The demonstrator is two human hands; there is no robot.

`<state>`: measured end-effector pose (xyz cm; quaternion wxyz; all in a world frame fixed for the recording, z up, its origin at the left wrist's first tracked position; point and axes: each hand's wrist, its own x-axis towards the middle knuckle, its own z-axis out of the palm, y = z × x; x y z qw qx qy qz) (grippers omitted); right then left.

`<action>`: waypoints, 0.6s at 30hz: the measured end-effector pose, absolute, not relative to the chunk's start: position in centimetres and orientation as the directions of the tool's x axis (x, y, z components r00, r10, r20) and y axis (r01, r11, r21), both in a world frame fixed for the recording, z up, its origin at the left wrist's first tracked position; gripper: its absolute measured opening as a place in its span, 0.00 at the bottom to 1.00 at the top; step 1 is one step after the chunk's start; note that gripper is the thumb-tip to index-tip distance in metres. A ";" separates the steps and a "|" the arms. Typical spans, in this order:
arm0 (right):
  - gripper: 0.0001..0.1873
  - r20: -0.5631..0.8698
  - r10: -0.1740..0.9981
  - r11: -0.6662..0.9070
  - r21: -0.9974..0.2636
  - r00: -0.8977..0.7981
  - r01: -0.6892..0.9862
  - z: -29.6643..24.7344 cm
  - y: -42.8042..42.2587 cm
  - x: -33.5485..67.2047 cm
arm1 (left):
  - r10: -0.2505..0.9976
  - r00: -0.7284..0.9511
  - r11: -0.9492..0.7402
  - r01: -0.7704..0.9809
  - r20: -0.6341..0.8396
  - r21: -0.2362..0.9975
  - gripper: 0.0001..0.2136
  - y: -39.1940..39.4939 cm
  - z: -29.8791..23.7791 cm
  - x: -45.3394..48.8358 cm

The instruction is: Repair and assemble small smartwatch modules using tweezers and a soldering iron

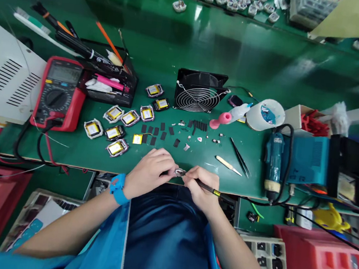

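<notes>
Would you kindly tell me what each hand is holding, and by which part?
The left hand pinches a small piece by its edge; the right hand grips a dark pen-like tool near its front end.

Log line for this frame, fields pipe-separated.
left hand: holding small silvery part | right hand: holding slim black pen-shaped tool with yellow band | nearby: flat black rectangular pads on green tabletop

Pale glare, soft distorted edges.
</notes>
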<state>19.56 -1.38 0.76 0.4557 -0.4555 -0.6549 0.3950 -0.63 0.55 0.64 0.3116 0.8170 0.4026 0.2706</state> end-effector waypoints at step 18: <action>0.15 0.209 0.961 0.253 -0.929 -0.182 0.269 0.8 -1.4 19.7 | 0.824 0.531 -0.490 0.497 0.196 0.716 0.12 0.7 0.7 -0.6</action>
